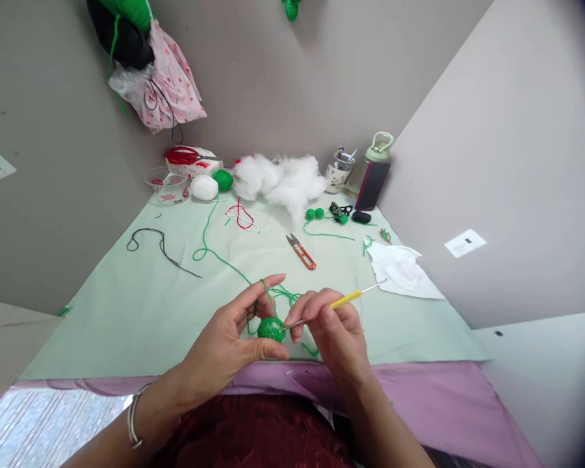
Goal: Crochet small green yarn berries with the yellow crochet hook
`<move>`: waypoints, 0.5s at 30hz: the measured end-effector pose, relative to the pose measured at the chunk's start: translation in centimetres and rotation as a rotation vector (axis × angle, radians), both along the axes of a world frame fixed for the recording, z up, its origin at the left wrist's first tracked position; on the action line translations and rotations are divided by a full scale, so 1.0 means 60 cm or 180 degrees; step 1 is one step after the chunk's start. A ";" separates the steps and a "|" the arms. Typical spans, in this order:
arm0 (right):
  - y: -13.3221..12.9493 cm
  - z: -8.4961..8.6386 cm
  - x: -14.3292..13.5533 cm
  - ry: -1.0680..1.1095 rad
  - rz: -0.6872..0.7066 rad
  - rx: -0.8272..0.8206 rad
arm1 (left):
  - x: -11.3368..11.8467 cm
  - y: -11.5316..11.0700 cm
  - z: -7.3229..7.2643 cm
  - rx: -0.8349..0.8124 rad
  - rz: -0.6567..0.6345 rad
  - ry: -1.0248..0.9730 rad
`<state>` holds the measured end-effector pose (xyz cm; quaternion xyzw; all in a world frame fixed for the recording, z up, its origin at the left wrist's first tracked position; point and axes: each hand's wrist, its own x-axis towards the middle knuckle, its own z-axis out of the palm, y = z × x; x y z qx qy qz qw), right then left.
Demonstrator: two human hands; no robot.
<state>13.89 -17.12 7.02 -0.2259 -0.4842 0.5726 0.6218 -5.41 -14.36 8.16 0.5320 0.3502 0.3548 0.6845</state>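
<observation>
Between the thumb and fingers of my left hand point(236, 328) is a small round green crochet piece point(270, 329). Green yarn point(234, 268) runs over my raised left index finger and back across the table to a green yarn ball point(223, 180). My right hand point(332, 328) grips a crochet hook point(346, 299) with a yellow handle, its metal tip at the right side of the crochet piece. Loose green strands lie behind and below my fingers, partly hidden by them.
Orange-handled thread snips point(301, 252) lie beyond my hands. White stuffing point(280, 182) is heaped at the back, beside a white yarn ball point(205, 187). On the right are small green crochet balls point(314, 213), a bottle point(368, 166), a propped phone point(373, 186) and white paper point(403, 270).
</observation>
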 end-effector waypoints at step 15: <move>-0.006 0.012 0.008 -0.1027 -0.0424 0.0688 | -0.003 -0.003 0.013 0.0311 0.0196 0.0265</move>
